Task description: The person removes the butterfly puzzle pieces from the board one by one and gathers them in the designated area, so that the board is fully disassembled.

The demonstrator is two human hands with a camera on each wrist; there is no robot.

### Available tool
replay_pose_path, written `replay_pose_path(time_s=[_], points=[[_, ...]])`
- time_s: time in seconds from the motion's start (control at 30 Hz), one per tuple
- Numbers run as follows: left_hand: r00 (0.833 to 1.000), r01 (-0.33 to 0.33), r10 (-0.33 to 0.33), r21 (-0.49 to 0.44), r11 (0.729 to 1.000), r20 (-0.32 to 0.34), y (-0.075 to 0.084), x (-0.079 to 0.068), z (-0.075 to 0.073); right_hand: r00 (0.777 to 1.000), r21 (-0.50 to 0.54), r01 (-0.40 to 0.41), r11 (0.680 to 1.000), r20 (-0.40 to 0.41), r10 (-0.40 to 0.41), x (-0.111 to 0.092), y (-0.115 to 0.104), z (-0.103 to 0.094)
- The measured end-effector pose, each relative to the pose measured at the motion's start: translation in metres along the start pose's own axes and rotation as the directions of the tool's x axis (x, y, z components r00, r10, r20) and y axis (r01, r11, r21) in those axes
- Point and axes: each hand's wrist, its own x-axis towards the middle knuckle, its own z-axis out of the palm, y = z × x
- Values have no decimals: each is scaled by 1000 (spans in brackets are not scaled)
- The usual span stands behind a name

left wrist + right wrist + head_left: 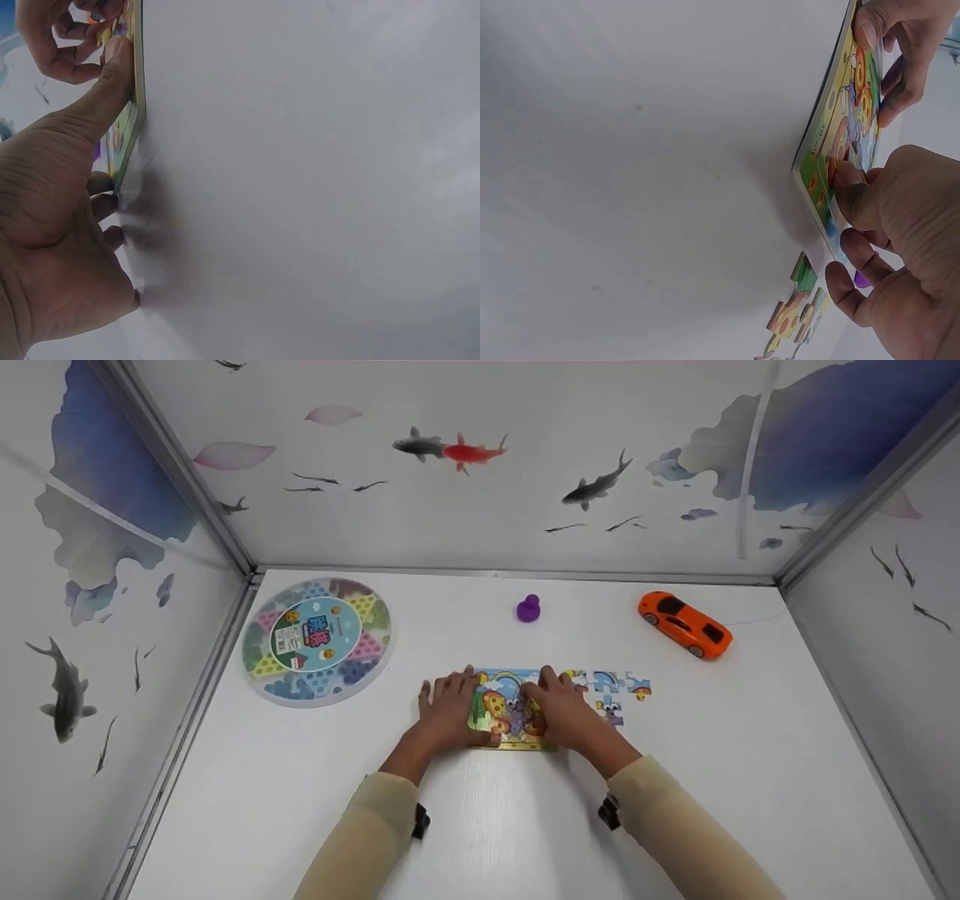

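A cartoon jigsaw puzzle board (495, 733) lies on the white table before me. My left hand (450, 709) holds it at the left side, thumb on the picture near the front edge and fingers along the far-left edge. My right hand (568, 711) bends over the right part of the board, thumb and forefinger close together on the picture. Between those fingertips, in the left wrist view, shows a small yellow puzzle piece (103, 36), mostly hidden. Several loose puzzle pieces (606, 681) lie right of the board, partly behind the right hand.
A round Chinese checkers set (375, 652) lies at the back left. A small purple toy (528, 609) stands beyond the board, and an orange toy car (685, 625) sits at the back right. Printed wall panels (495, 525) enclose the table at the back and sides.
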Motion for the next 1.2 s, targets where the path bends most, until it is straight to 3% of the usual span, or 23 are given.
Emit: replay_pose_path(time_s=[0.2, 0.37, 0.57, 1.2], points=[[1000, -10, 11, 46, 999, -16, 7, -8, -7, 999, -96, 9, 995, -45, -14, -5, 1, 1], [1000, -14, 14, 26, 1000, -14, 3, -5, -3, 984, -170, 73, 983, -151, -99, -10, 11, 6], [1000, -19, 19, -1, 1000, -21, 1, -3, -1, 968, -161, 82, 983, -220, -117, -15, 24, 4], [1000, -20, 21, 11, 1000, -16, 3, -5, -3, 943, -162, 75, 984, -309, -122, -44, 74, -14]])
